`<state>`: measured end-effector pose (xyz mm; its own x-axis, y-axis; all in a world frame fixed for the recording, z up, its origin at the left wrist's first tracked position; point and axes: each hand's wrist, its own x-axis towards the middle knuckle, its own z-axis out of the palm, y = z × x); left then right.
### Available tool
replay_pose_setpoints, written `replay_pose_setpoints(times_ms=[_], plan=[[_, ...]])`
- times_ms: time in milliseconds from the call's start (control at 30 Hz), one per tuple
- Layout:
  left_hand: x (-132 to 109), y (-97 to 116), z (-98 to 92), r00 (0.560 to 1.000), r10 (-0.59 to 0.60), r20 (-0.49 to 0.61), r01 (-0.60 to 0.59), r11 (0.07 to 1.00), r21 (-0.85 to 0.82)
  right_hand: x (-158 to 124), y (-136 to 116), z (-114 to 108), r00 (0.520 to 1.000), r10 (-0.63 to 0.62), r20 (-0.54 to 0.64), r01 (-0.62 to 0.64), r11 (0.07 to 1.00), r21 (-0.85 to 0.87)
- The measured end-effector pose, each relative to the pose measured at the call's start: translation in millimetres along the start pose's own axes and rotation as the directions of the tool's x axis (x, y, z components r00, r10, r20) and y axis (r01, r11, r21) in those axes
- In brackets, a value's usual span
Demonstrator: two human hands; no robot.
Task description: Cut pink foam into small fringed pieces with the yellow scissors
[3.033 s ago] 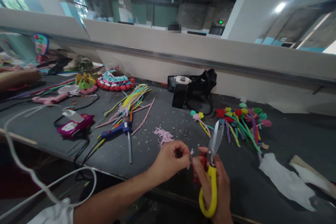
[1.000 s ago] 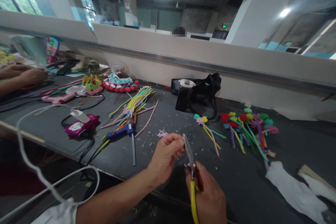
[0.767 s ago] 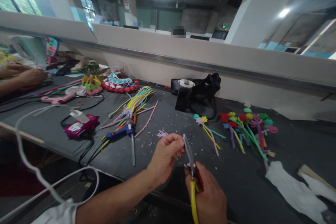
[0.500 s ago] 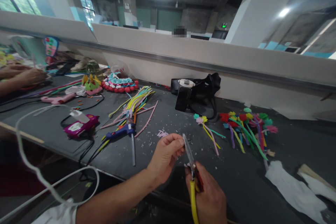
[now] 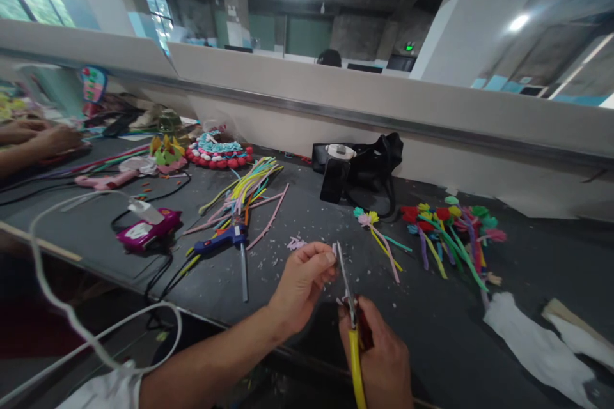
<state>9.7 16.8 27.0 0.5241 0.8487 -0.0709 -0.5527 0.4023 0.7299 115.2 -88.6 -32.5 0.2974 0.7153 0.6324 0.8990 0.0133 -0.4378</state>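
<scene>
My left hand (image 5: pixel 304 278) is closed in a pinch on a tiny pale purple piece (image 5: pixel 334 248) that sticks up from the fingertips. In my right hand (image 5: pixel 384 358) is a pair of scissors (image 5: pixel 354 345) with a yellow handle and a partly hidden red one. Their blades point up and away, with the tips right beside the pinched piece. Small pale purple clippings (image 5: pixel 296 243) lie in a little heap beyond my left hand, and more bits are scattered around on the dark table.
A blue glue gun (image 5: pixel 218 243) and a bundle of coloured fuzzy stems (image 5: pixel 252 185) lie left. Fuzzy-stem flowers (image 5: pixel 451 223) are on the right, near a white cloth (image 5: pixel 532 345). A black bag (image 5: pixel 374 160) sits behind; a white cable (image 5: pixel 62 313) loops at left. Another person's hands (image 5: pixel 52 140) work far left.
The scissors have turned slightly, and their blades now stand a little to the right of the left fingertips. The pale purple piece shows more clearly. My left hand has hardly moved.
</scene>
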Motion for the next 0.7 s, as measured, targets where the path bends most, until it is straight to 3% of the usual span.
replay_pose_setpoints(times_ms=[200, 700], plan=[[0.0, 1.1, 2.0, 1.000, -0.018, 0.025, 0.019, 0.999, -0.040, -1.9, 0.6, 2.2, 0.997, 0.048, 0.062, -0.050, 0.999, 0.023], [-0.7, 1.4, 2.6, 0.997, -0.032, 0.070, 0.037, 0.997, -0.075, -4.2, 3.9, 3.9, 1.000, 0.024, 0.012, -0.024, 0.999, 0.028]])
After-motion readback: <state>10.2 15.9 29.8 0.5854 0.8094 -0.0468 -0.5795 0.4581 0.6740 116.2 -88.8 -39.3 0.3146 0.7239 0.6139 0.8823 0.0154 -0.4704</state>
